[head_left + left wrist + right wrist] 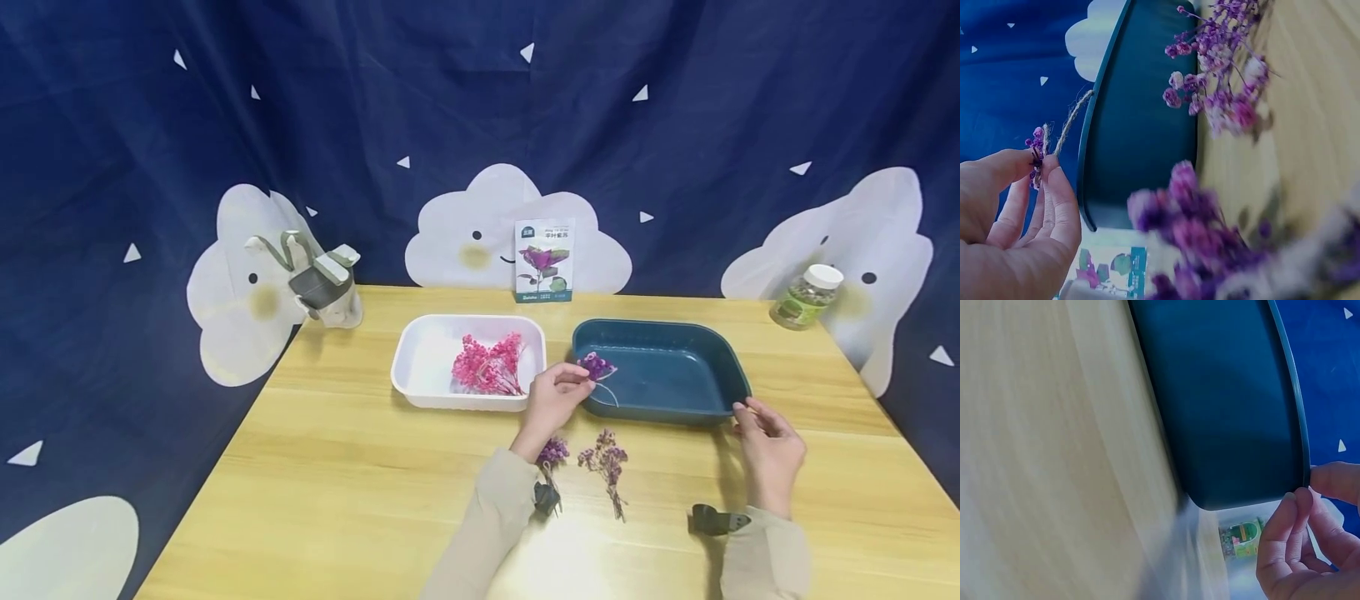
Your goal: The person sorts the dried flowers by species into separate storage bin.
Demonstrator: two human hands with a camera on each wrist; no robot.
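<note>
Over the near left corner of a dark teal basin, my left hand pinches a small bunch of purple dried flowers between thumb and fingertips. A strand of twine trails from that bunch across the basin's rim. My right hand grips the rim at the near right corner, thumb on one side and fingers on the other in the right wrist view. Two more purple bunches lie on the table in front of the basin, one in full sight, the other partly behind my left wrist.
Left of the teal basin stands a white basin holding pink dried flowers. A seed packet leans upright at the back. A white-lidded jar stands back right, and a grey-and-white pot-like object back left.
</note>
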